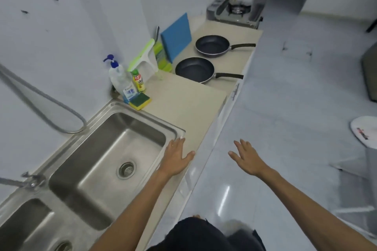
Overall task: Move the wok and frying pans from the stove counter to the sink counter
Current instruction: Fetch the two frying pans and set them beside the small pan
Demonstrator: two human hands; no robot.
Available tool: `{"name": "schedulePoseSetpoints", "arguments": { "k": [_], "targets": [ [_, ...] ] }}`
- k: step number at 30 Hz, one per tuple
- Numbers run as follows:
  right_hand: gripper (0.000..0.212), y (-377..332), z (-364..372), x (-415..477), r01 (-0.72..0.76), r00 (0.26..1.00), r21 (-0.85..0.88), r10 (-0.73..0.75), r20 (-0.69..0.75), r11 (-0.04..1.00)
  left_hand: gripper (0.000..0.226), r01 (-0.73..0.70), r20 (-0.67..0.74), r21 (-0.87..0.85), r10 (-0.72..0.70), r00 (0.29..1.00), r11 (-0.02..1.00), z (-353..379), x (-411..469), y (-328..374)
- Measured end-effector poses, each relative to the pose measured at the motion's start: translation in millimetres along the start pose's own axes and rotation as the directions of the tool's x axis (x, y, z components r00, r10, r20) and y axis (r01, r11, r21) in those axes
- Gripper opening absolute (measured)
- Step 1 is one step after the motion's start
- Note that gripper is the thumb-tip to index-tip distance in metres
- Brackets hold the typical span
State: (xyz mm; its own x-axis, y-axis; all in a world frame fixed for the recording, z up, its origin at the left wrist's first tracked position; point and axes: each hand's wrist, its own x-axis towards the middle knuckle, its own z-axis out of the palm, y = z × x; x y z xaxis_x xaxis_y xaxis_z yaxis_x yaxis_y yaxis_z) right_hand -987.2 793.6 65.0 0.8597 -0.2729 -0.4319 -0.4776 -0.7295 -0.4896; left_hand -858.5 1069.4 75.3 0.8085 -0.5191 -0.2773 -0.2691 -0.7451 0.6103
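Two dark non-stick frying pans are sitting on the lower cream counter beyond the sink: the nearer pan (194, 69) and the farther pan (212, 44), both with long black handles pointing right, toward the counter's front edge. They look rigid and fairly light, best lifted by those handles. No wok is showing. The raised sink counter (183, 100) is lying between them and the person. The left hand (177, 158) is hovering flat beside the sink (106, 149), fingers spread, holding nothing. The right hand (247, 159) is reaching forward over the floor, equally splayed and empty.
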Motion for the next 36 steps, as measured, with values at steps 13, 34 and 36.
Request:
{"name": "schedulePoseSetpoints", "arguments": {
  "k": [13,34,36],
  "targets": [
    [0.077,159.4,-172.3,202.8,-0.138,0.990,-0.048,0.139,0.025,0.989,0.087,0.021,0.070,0.177,-0.033,0.997,0.984,51.6,254.8,138.6],
    [0.080,225.9,-374.0,509.0,0.159,0.962,-0.373,-0.058,0.268,0.914,0.092,0.382,0.014,0.018,-0.383,0.924,0.924,109.3,518.6,250.4],
    [0.081,223.2,-386.2,538.9,0.203,0.954,-0.406,-0.086,0.288,0.891,0.092,0.426,-0.028,0.011,-0.426,0.904,0.904,106.2,542.2,255.5]
  ]
}}
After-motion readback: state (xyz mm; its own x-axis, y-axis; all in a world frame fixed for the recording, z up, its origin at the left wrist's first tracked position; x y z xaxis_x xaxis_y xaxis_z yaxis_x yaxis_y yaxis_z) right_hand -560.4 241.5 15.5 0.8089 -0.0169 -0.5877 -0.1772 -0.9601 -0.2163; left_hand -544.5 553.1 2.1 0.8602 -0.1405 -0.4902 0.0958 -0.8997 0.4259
